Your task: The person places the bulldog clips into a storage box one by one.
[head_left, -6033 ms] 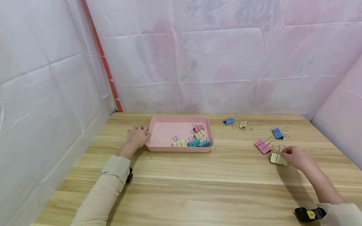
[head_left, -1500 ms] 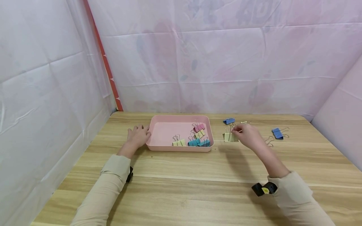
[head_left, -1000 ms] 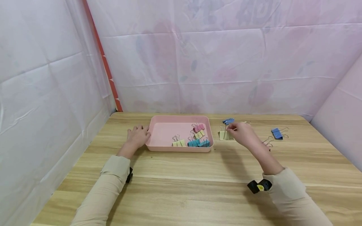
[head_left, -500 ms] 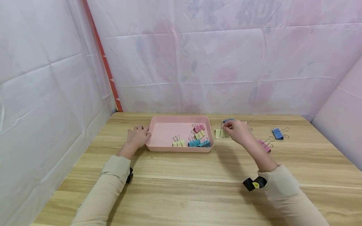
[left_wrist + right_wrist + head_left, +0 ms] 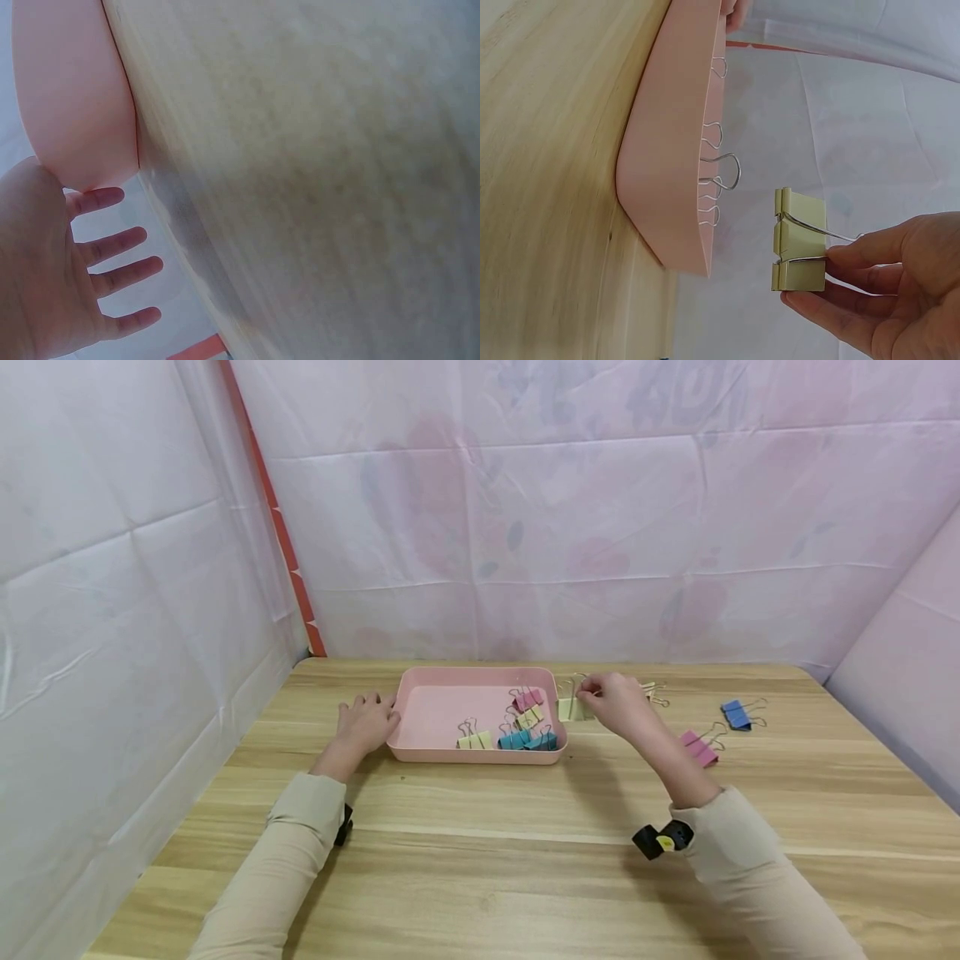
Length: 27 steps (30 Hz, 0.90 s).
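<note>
My right hand (image 5: 618, 703) pinches a large pale yellow binder clip (image 5: 572, 709) by its wire handle. In the head view this clip overlaps the right rim of the pink tray (image 5: 431, 755); in the right wrist view the clip (image 5: 801, 240) hangs in the air beside the tray wall (image 5: 667, 135). My left hand (image 5: 365, 723) rests against the tray's left side, fingers spread and fairly straight; the left wrist view shows the hand (image 5: 45, 262) touching the tray corner (image 5: 82, 135). Inside the tray sit a pink clip (image 5: 527, 698), two yellow clips (image 5: 475, 741) and two teal clips (image 5: 514, 740).
Right of the tray on the wooden table (image 5: 480, 860) lie a pink binder clip (image 5: 699, 748), a blue one (image 5: 736, 715) and a small yellow one (image 5: 649, 690) partly behind my right hand. White patterned sheets (image 5: 570, 527) hang behind and at both sides.
My right hand has carried the large yellow binder clip from the table's right side leftward to the tray's right rim. It now hides the blue clip at the back. The left hand stays put.
</note>
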Available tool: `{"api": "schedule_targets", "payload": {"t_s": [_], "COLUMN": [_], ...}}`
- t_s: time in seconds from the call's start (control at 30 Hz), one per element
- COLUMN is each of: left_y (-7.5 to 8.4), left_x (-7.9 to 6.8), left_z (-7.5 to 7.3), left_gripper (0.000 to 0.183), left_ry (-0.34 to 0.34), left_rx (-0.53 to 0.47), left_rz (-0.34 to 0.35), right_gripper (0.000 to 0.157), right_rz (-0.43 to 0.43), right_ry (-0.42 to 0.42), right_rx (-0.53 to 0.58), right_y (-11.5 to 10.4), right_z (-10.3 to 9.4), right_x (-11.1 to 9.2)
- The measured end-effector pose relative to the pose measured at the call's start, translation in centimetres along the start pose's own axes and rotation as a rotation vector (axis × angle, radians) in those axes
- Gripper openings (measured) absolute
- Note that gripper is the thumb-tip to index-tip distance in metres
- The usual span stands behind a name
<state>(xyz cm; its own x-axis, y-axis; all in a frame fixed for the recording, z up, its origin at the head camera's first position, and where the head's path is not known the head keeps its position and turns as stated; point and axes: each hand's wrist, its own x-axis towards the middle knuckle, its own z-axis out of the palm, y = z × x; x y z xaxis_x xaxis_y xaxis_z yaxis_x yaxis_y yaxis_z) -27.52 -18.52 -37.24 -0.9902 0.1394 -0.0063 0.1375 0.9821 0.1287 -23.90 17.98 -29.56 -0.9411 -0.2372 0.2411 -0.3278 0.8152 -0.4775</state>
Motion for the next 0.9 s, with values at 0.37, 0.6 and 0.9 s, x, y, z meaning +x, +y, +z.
{"api": "schedule_targets", "payload": {"t_s": [0.37, 0.6, 0.9], "left_y": [0.0, 0.1, 0.0], "left_x": [0.1, 0.1, 0.1], "left_z": [0.0, 0.0, 0.0], "left_gripper": [0.048, 0.048, 0.048], "left_ry": [0.004, 0.0, -0.004], "left_rx": [0.0, -0.001, -0.001], "left_rz": [-0.003, -0.005, -0.005], "right_gripper": [0.014, 0.017, 0.019], "right_rz": [0.01, 0.035, 0.042], "right_ry": [-0.01, -0.048, -0.061], "right_rx": [-0.004, 0.024, 0.041], "right_y": [-0.7, -1.2, -1.9], "right_z": [0.7, 1.0, 1.5], "right_x": [0.8, 1.2, 1.6]}}
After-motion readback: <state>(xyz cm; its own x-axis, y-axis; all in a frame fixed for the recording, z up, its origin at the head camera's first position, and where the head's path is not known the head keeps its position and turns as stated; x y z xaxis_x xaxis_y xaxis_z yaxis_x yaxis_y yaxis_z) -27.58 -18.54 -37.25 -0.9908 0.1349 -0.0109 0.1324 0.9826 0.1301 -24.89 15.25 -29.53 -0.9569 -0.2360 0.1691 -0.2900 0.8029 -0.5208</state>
